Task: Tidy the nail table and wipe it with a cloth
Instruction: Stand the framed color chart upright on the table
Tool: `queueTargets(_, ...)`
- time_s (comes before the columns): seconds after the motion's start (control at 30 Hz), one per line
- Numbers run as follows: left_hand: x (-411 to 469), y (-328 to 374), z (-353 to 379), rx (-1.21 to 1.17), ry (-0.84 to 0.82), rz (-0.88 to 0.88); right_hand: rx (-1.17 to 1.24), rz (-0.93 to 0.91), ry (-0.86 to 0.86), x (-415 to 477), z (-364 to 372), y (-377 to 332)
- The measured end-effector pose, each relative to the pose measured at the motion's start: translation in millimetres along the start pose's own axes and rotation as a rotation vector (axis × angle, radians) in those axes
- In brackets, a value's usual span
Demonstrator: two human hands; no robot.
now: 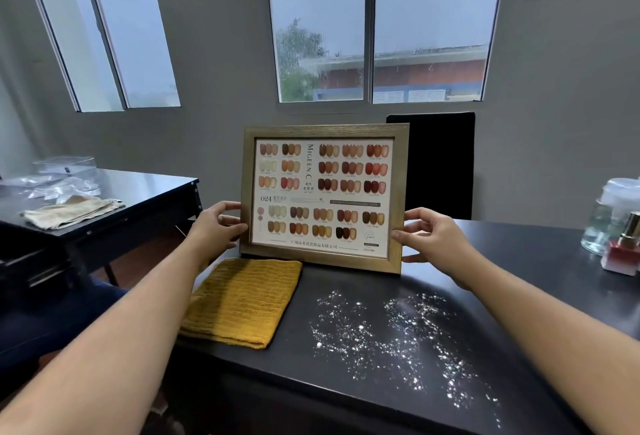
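Observation:
A wooden-framed nail colour chart [323, 197] stands upright over the far part of the black nail table [346, 382]. My left hand [216, 226] grips its left edge and my right hand [431, 238] grips its right edge. Whether the frame's bottom edge touches the table I cannot tell. A folded mustard-yellow cloth [242, 299] lies on the table at the left, just in front of the frame. White glittery flakes [398, 334] are scattered across the tabletop to the right of the cloth.
At the table's right edge stand a clear jar [609, 212] and a red nail polish bottle [623, 251]. A black chair back [440, 164] rises behind the frame. A second dark table [138, 192] at left holds a beige cloth [72, 211] and clear plastic items.

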State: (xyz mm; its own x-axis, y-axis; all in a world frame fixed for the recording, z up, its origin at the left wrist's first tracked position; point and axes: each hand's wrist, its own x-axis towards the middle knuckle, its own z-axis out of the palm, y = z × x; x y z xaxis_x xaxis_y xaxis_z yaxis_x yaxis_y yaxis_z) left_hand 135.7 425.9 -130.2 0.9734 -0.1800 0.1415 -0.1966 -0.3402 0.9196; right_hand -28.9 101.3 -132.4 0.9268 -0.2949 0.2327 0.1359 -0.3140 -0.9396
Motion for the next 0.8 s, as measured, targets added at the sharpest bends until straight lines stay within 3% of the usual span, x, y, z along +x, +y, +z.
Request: queueTargets(0.8,11.9,0.8,10.2,0.027,0.030,-0.001,-0.044,0.008,-0.024,9.2,5.8,2.5)
